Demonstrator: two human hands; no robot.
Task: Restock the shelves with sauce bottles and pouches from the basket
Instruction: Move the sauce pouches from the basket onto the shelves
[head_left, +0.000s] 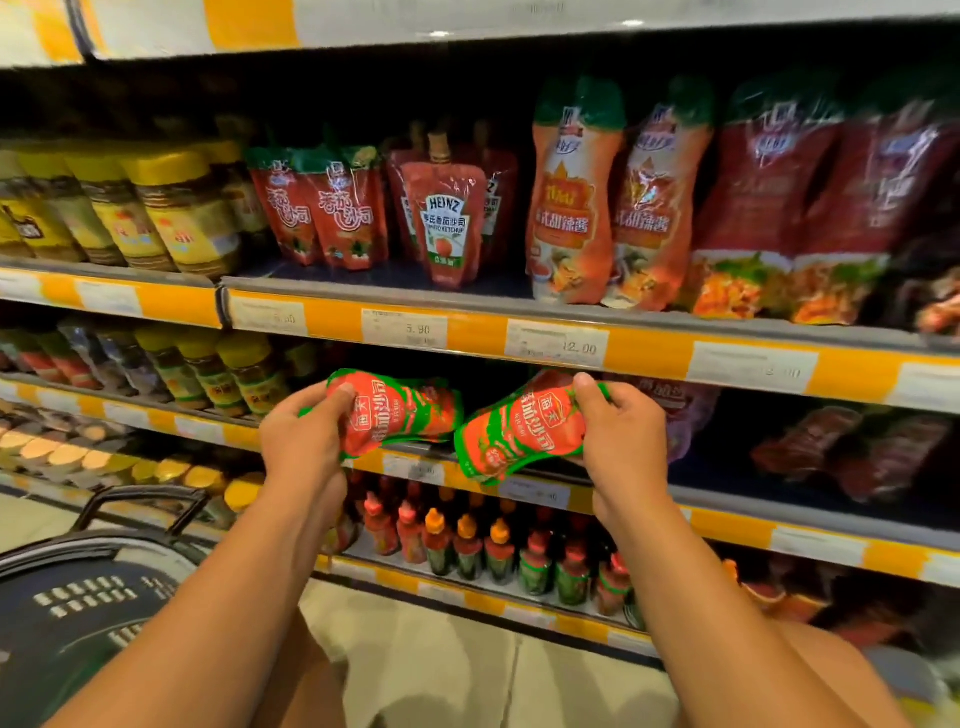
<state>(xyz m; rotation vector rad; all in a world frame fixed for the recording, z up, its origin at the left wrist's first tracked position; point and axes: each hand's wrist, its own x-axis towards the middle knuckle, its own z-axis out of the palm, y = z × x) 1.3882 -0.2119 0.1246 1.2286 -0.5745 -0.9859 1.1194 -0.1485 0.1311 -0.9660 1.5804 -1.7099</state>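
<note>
Left pouch (397, 410): red-and-green ketchup pouch, long axis near level, far end pointing right; left hand (304, 441) clamped round its near end.
Right pouch (519, 434): long axis tilted, low end down-left; right hand (621, 436) pinched its upper end.
Place: both before the middle shelf edge (727, 514).
Basket (78, 597): dark, below-left of the left hand; contents unclear.

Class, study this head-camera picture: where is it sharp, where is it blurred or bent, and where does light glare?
Head view: sharpest at centre, where the Heinz pouch label reads clearly; the pouches in the left hand and right hand are fairly crisp; the packs at far right smear; shelf edges bow from wide-angle distortion; ceiling lights glare on the top panel.
</note>
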